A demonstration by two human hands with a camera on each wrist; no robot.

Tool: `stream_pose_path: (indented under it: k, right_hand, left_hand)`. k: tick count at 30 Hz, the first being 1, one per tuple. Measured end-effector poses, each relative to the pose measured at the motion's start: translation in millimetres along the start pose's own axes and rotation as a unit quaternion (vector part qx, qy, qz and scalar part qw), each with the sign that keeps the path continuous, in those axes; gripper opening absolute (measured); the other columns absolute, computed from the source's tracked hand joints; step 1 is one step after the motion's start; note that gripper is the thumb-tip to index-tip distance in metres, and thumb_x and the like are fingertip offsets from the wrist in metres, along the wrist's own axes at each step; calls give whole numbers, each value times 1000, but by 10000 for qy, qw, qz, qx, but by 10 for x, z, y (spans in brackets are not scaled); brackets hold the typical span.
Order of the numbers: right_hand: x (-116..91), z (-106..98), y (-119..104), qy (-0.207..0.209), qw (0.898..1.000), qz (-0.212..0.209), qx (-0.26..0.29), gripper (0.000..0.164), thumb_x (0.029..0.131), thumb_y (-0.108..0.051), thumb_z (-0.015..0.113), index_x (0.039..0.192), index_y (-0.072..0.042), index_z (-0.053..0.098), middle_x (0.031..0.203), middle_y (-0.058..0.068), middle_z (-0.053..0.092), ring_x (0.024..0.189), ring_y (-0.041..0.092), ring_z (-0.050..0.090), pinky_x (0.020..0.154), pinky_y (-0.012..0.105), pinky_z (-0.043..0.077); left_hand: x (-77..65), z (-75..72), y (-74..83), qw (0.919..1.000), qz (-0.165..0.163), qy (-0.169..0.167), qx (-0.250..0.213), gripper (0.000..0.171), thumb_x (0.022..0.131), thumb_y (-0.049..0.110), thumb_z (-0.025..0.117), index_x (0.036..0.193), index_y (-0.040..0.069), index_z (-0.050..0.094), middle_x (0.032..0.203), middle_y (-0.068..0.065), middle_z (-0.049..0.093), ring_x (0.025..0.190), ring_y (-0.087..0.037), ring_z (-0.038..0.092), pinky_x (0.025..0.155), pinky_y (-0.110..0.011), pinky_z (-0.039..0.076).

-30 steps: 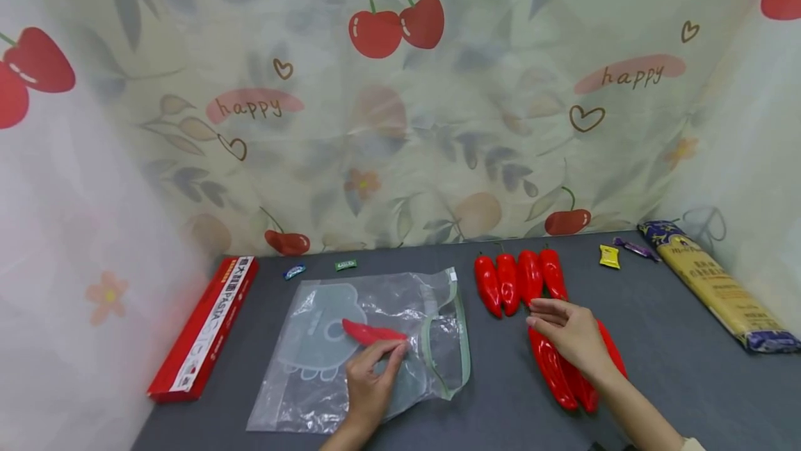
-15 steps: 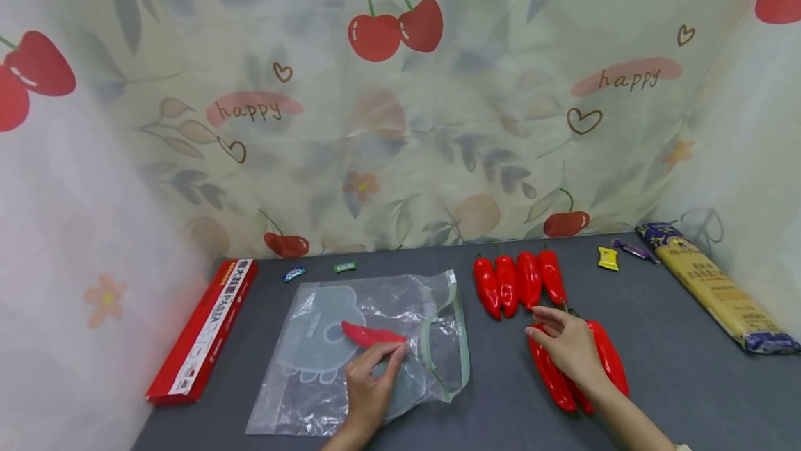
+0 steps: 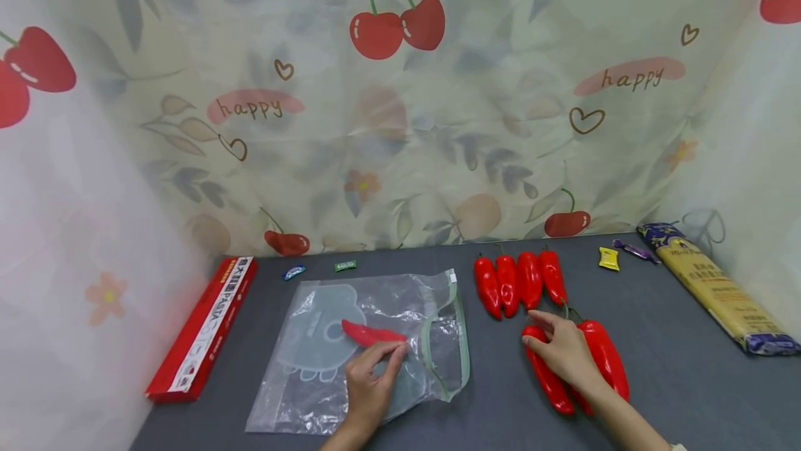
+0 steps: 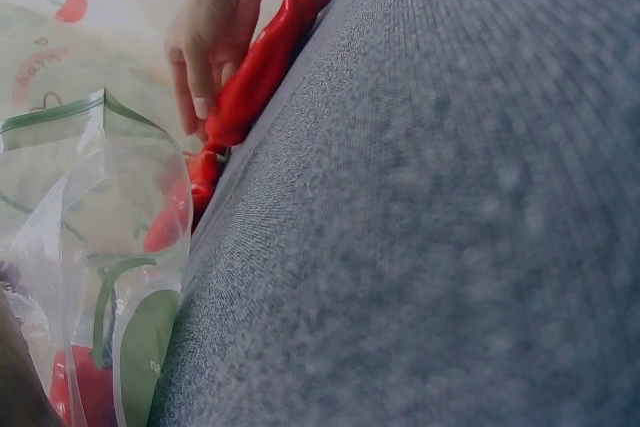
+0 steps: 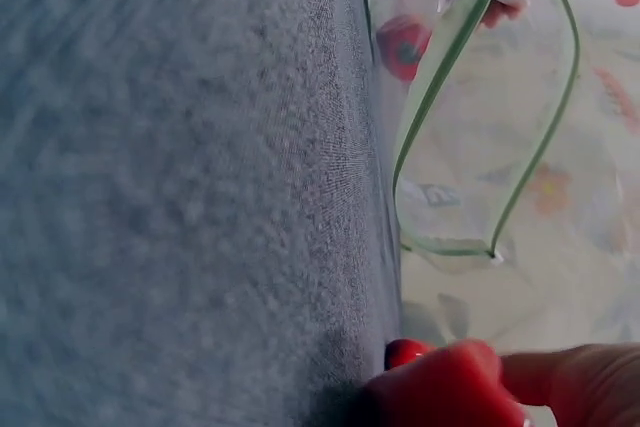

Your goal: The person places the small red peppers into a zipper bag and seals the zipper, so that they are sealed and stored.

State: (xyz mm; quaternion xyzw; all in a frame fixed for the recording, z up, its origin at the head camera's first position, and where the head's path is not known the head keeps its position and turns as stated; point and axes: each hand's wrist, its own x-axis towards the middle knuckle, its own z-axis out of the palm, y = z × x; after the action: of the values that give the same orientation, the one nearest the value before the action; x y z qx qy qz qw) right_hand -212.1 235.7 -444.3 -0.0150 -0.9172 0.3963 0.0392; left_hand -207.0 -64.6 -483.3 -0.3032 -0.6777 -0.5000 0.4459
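Note:
In the head view, my left hand (image 3: 370,380) pinches the upper layer of a clear zip bag (image 3: 294,395) lying flat, its green-edged mouth facing right and partly raised. One red pepper (image 3: 369,333) is inside the bag, just beyond my fingertips. My right hand (image 3: 566,350) holds the upper end of a long glossy red pepper (image 3: 552,388), thumb on its left side. Another red pepper (image 3: 605,357) lies right of that hand, and a further one shows partly beneath it. In the right wrist view, fingers (image 5: 590,382) meet the held pepper (image 5: 440,392).
A row of several red peppers (image 3: 507,284) lies beyond my right hand. At left stands a red pasta box (image 3: 203,329); at right lies a yellow pasta packet (image 3: 719,288). Small wrapped candies sit near the back: blue (image 3: 294,272), green (image 3: 345,266), yellow (image 3: 608,258), purple (image 3: 635,250).
My right hand has shifted slightly left and nearer to me, settling on the left pepper of the near group, which has moved a little left. My left hand and the bag stay in place.

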Motion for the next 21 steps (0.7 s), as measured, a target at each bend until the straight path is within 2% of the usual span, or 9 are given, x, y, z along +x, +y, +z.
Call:
stream_pose_path:
  k: [9,13,21]
  right_hand:
    - [-5,60,-8,-282,9993,194,-169,47,80,-31,69,117,-2,60,105,12,67,93,23,64,80,38,53]
    - [-11,86,-8,-406,9988,253,-121,43,79,-32,70,112,-4,63,97,6,69,84,16,64,74,33,53]
    - [-3,92,-42,-724,9965,385,130,54,77,-32,72,116,3,60,100,11,69,87,20,65,77,36,55]
  left_hand:
    - [-1,3,7,10000,-19,10,-27,19,73,-8,69,87,4,69,76,-8,70,70,-8,65,68,-13,52]
    - [-3,-2,11,10000,-29,18,4,15,75,-5,69,87,4,70,75,-9,70,70,-9,65,68,-14,52]
    - [4,-1,12,9999,-114,36,75,16,74,-6,69,87,4,70,76,-9,70,70,-9,66,68,-14,52]
